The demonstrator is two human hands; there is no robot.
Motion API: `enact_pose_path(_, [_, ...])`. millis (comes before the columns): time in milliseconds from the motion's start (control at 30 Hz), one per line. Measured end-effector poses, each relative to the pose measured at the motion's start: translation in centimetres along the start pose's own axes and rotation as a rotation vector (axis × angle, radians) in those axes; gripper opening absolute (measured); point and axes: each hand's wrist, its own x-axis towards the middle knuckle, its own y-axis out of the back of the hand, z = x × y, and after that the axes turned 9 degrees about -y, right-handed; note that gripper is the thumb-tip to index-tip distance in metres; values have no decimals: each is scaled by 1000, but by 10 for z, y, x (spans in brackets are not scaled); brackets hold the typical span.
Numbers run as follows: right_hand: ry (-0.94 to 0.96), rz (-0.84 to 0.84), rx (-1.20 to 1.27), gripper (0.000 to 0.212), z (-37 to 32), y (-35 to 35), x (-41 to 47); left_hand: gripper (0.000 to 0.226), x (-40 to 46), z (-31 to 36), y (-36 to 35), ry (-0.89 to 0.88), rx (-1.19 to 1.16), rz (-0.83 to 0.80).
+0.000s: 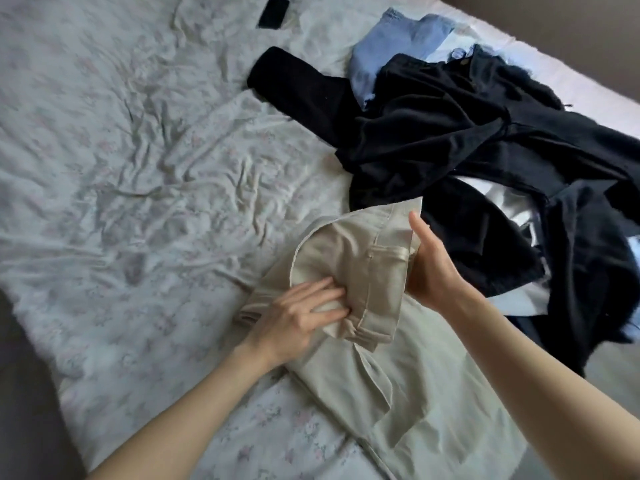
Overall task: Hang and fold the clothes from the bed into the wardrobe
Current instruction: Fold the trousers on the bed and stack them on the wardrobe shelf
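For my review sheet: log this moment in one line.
left hand grips beige trousers | right hand grips waistband | dark pile untouched

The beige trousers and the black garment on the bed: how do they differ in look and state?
The beige trousers are pale and held by both hands, left hand and right hand; the black garment is dark and untouched. The trousers are partly lifted at the waistband; the black garment lies crumpled in a pile over light blue clothes. Both are on the bed.
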Motion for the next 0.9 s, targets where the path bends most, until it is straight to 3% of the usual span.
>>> enact_pose_path(133, [50, 321, -96, 33, 40, 18, -16, 48, -18, 15, -6, -82, 47, -128])
enact_pose_path(267, [65, 441, -164, 9, 68, 23, -40, 49, -38, 30, -3, -15, 23, -136])
enact_pose_path(400, [79, 585, -345, 18, 96, 39, -48, 43, -64, 42, -9, 12, 48, -262])
enact_pose_path(500, [142, 792, -599, 31, 107, 46, -51, 26, -68, 53, -11, 32, 77, -342])
enact_pose_path(600, [534, 950, -962, 42, 106, 38, -51, 26, -47, 67, -7, 128, 13, -37])
enact_pose_path(667, [790, 850, -1328, 48, 104, 23, -43, 37, -29, 66, -7, 297, 142, 97])
enact_pose_path(733, [851, 626, -1583, 52, 107, 8, -28, 50, -16, 57, -16, 574, 233, 74])
enact_pose_path(800, [768, 448, -1757, 50, 112, -1, -7, 60, -7, 50, -30, 809, 221, 25])
enact_pose_path(900, [538, 342, -1940, 52, 116, 9, 22, 62, -18, 39, -62, 949, 237, -114])
